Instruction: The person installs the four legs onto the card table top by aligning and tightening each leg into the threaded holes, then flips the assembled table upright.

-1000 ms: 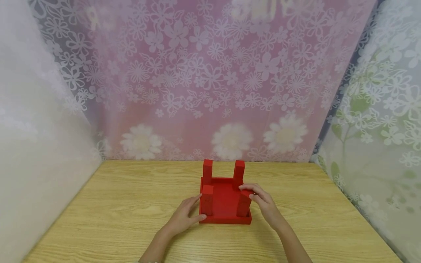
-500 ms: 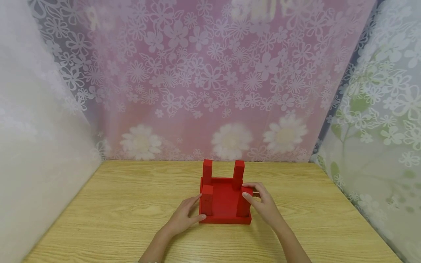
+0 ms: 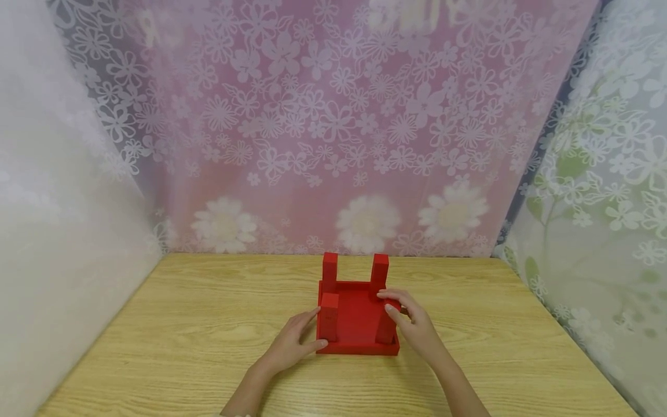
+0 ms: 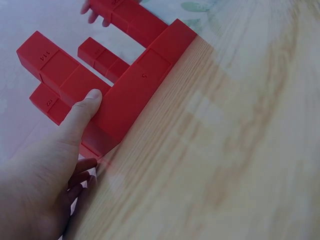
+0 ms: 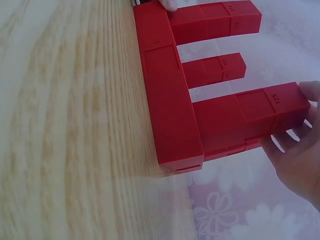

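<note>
A shallow red tray lies on the table with red square posts standing at its corners. My left hand grips the tray's near left corner, thumb on the front wall and fingers along the left side. Just inside that corner rises a post marked 114. My right hand holds the top of the near right post, thumb on its near side and fingers reaching over the far side. In the right wrist view, this post bears the number 125 and stands in the tray's corner.
Two more posts, far left and far right, stand upright at the tray's back. The wood-grain table ends at a pink flowered curtain, with pale sheets on both sides.
My right thumb has shifted left onto the near right post's top, and the fingers have readjusted around it. My left hand and the tray stay in place.
</note>
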The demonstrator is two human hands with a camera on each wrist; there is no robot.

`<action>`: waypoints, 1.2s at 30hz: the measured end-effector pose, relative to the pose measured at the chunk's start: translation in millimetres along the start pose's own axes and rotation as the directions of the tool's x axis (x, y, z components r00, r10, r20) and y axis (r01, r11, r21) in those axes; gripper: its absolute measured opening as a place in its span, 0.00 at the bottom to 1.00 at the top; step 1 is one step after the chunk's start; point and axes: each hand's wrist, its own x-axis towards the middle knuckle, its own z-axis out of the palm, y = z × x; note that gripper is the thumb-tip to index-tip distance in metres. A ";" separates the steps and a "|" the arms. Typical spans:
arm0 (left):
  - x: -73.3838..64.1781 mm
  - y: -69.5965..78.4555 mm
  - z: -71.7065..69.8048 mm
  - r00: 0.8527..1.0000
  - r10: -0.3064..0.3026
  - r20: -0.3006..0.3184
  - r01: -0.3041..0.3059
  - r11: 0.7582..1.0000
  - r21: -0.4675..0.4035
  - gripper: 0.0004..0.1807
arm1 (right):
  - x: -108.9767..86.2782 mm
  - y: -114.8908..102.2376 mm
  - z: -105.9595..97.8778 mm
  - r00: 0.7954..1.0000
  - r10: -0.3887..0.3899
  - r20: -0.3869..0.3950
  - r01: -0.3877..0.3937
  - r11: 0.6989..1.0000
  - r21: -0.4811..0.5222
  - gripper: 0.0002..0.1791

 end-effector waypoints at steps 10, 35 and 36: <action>-0.1 0.3 -0.2 1.000 0.000 0.005 0.000 1.000 0.001 0.41 | -0.7 -1.5 -7.0 0.995 0.016 0.101 -0.033 0.985 0.170 0.18; 0.0 -1.7 0.4 1.000 0.003 0.007 -0.003 1.000 -0.011 0.41 | -0.2 2.8 -1.9 0.987 0.105 -0.119 -0.115 0.990 -0.076 0.16; 0.0 -1.9 0.5 1.000 0.004 0.007 -0.004 1.000 -0.009 0.41 | 0.0 2.9 -1.2 0.986 0.107 -0.128 -0.118 0.989 -0.084 0.16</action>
